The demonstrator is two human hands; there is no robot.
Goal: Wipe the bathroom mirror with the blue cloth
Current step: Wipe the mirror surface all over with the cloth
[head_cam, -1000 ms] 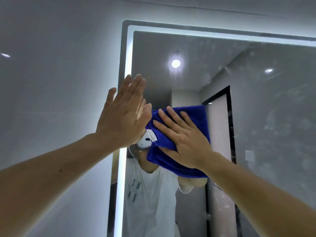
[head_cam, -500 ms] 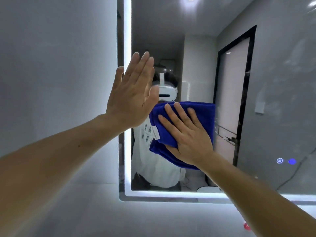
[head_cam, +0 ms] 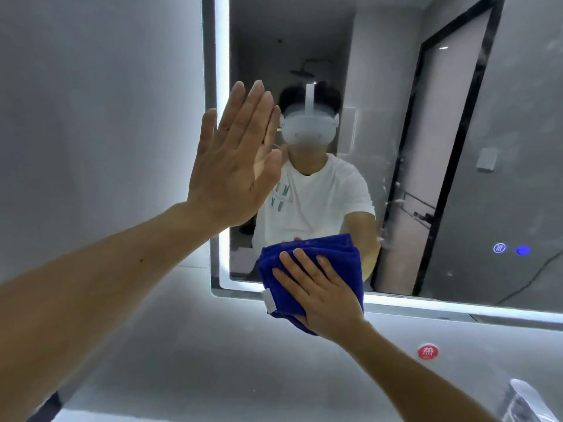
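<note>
Left hand (head_cam: 234,166) held up flat and upright — right hand (head_cam: 324,295) lower, spread flat, pressing forward

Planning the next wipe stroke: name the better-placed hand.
Right. The right hand presses the blue cloth on the mirror at its lower left corner; the left hand is bare and open by the left edge, so it would need the cloth first.

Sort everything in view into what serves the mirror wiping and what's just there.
In use: blue cloth; bathroom mirror; right hand pressing the cloth; left hand flat at the mirror's left edge.
Just there: red round sticker; chrome faucet; grey wall.
</note>
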